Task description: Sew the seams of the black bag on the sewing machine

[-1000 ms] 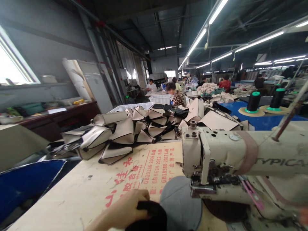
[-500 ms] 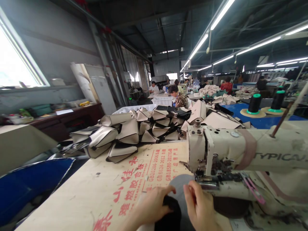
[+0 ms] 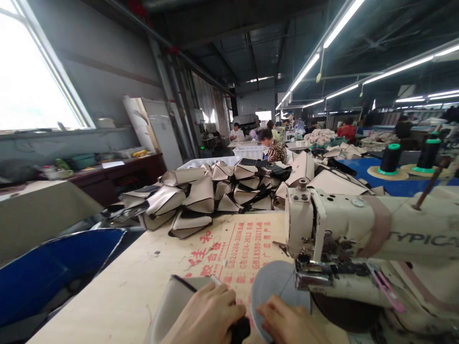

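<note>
My left hand (image 3: 210, 313) is closed on a beige bag piece (image 3: 172, 296) with dark edging, at the bottom middle of the head view. A black part (image 3: 240, 329) of it, perhaps a strap, sticks out by the thumb. My right hand (image 3: 283, 320) lies over the lower part of a round grey plate (image 3: 272, 279), its fingers bent and held together. Whatever it may be pinching is hidden. A dark thread line crosses the plate toward the sewing machine (image 3: 337, 224), whose head stands just behind and to the right.
A heap of beige bag pieces (image 3: 201, 191) with black trim lies beyond the plywood tabletop (image 3: 132, 282). A blue-lined container (image 3: 60, 272) stands at the left. Thread cones (image 3: 389, 160) stand back right. A co-worker (image 3: 276, 145) sits beyond the heap.
My left hand has moved left, away from the machine, and a beige bag piece now shows in it. More of the grey plate is uncovered. My right hand has lowered slightly.
</note>
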Available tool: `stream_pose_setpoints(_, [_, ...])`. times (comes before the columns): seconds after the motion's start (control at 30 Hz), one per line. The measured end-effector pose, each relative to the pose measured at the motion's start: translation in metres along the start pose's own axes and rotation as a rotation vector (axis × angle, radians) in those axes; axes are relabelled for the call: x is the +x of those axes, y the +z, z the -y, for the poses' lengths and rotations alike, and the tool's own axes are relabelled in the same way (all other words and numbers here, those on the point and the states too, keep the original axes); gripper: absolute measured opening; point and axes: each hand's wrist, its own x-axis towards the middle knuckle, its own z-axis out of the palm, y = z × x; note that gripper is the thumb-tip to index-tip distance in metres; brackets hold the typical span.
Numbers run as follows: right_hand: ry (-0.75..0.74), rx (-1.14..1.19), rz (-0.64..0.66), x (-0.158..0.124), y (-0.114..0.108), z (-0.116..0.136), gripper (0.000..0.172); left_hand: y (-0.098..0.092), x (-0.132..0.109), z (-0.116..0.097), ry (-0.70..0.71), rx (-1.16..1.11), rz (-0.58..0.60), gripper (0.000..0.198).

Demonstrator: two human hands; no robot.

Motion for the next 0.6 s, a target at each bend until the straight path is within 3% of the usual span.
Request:
stream_pose_setpoints(0.07, [0.058, 0.061, -0.082, 0.006, -0.01, -0.011, 0.025, -0.02, 0.018, -0.014, 0.059, 0.05, -0.079, 0.025])
stream_pose_setpoints(0.2, [0.339, -0.018, -0.623, 0.017, -0.016, -0.032, 0.014, -0.048, 0.07, -0.032, 0.092, 0.133, -0.281, 0.023])
stream_pose_setpoints(0.27, [0.527, -0.058, -0.769, 0.025, -0.009, -0.033, 0.014, -0.049, 0.088, -0.036, 0.083, 0.171, -0.313, 0.022])
stream_pose_setpoints(0.33, [0.634, -0.035, -0.796, 0.031, 0.0, -0.031, 0.015, -0.044, 0.093, -0.037, 0.108, 0.176, -0.304, 0.024])
stream_pose_setpoints(0.43, [0.598, 0.11, -0.747, 0.03, 0.005, -0.028, 0.016, -0.039, 0.082, -0.029, 0.113, 0.119, -0.314, 0.028])
stream_pose_setpoints(0.5, [0.537, 0.166, -0.702, 0.024, 0.003, -0.03, 0.02, -0.043, 0.074, -0.02, 0.065, 0.05, -0.315, 0.029])
stream_pose_setpoints(0.6, [0.592, 0.119, -0.638, 0.015, 0.002, -0.032, 0.022, -0.058, 0.074, -0.011, 0.061, -0.024, -0.254, 0.031])
